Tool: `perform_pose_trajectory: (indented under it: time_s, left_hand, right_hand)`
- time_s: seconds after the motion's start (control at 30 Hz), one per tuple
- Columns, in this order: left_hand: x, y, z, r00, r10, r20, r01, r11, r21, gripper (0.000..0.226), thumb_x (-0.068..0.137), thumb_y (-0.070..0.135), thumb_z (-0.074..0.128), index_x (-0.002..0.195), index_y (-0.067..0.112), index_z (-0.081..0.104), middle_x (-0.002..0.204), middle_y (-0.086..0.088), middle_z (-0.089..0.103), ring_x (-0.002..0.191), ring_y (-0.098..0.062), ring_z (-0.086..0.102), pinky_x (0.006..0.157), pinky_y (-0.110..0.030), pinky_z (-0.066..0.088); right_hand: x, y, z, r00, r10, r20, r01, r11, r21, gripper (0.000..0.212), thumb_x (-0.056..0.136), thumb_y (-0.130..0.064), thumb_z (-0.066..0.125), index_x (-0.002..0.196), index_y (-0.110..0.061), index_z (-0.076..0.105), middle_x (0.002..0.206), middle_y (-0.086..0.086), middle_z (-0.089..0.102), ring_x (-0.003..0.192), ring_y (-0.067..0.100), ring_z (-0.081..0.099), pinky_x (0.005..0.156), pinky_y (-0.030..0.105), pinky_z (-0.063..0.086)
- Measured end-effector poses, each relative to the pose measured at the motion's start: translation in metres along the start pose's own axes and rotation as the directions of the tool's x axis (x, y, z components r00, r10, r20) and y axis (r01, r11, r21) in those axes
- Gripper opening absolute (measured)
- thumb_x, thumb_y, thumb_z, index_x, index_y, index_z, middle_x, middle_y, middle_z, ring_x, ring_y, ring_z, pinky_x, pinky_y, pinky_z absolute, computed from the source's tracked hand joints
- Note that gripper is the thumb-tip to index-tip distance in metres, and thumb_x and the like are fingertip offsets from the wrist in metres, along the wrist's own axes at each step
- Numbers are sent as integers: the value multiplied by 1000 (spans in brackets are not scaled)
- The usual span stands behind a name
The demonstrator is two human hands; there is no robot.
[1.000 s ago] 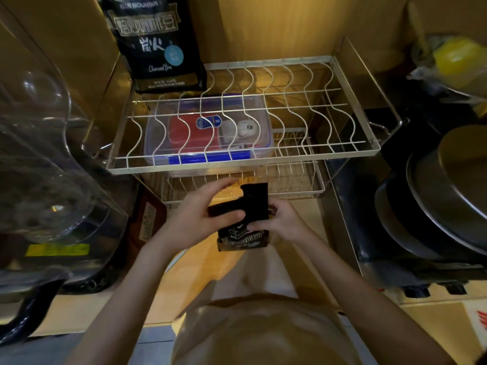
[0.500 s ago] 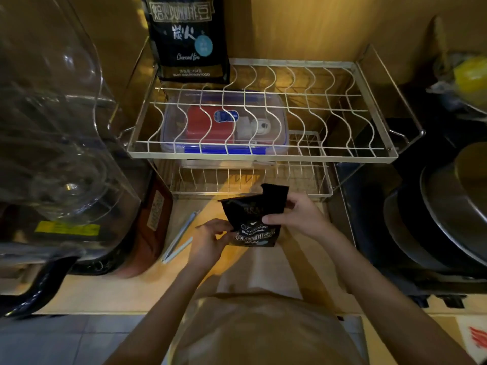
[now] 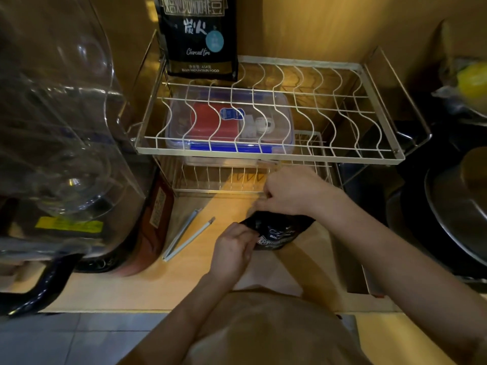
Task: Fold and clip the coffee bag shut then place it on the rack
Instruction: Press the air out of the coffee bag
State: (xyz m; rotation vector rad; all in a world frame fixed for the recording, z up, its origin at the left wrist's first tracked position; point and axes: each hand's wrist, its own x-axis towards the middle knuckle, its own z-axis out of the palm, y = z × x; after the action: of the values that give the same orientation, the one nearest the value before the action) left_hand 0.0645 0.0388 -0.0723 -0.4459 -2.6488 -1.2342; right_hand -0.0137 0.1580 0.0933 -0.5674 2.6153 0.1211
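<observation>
A small black coffee bag (image 3: 278,230) rests on the wooden counter in front of the rack, its top pressed down flat. My right hand (image 3: 288,192) covers and pinches the bag's top edge. My left hand (image 3: 233,245) grips the bag's lower left corner. A long white sealing clip (image 3: 188,234) lies open on the counter to the left of the bag, untouched. The two-tier white wire rack (image 3: 266,152) stands behind the bag. A large black coffee bag (image 3: 199,35) stands upright at the back left of its top shelf.
A clear lidded box with blue clasps (image 3: 229,127) sits on the rack's lower tier. A big transparent appliance jug (image 3: 58,133) crowds the left, with a brown packet (image 3: 155,222) beside it. Dark pans and metal lids (image 3: 453,206) fill the right.
The bag's upright top flap has been folded down flat. My right hand moved over the bag's top. My left hand slid to the lower left corner. The view shifted down.
</observation>
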Motion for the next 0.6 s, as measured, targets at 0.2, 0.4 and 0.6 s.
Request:
perform_pose_trajectory:
  time_s: [0.2,0.4,0.6]
  left_hand:
    - [0,3,9,999,43,-23,-44,999,-24,12,65,-5,69,69,6,68,70,-7,69,73,-10,50,62,-21,44]
    - [8,4,-2,982,-163,91,183,934,-308,20,72,26,59,79,12,72,80,0,69,79,0,59,67,-13,46]
    - [26,-26,-3,904,-328,275,376,915,-145,32,86,13,56,118,11,59,124,0,59,118,-11,50,93,-11,33]
  right_hand:
    - [27,-12,2,963,82,257,-30,980,-199,26,81,-22,61,103,-8,59,96,7,56,89,24,54,70,34,40]
    - [23,-6,16,980,-81,181,134,943,-304,24,86,-7,50,109,-5,57,118,14,59,109,32,57,81,38,47]
    - [14,9,15,981,-172,85,188,955,-231,16,85,-13,56,97,-7,63,105,13,63,101,30,58,79,37,46]
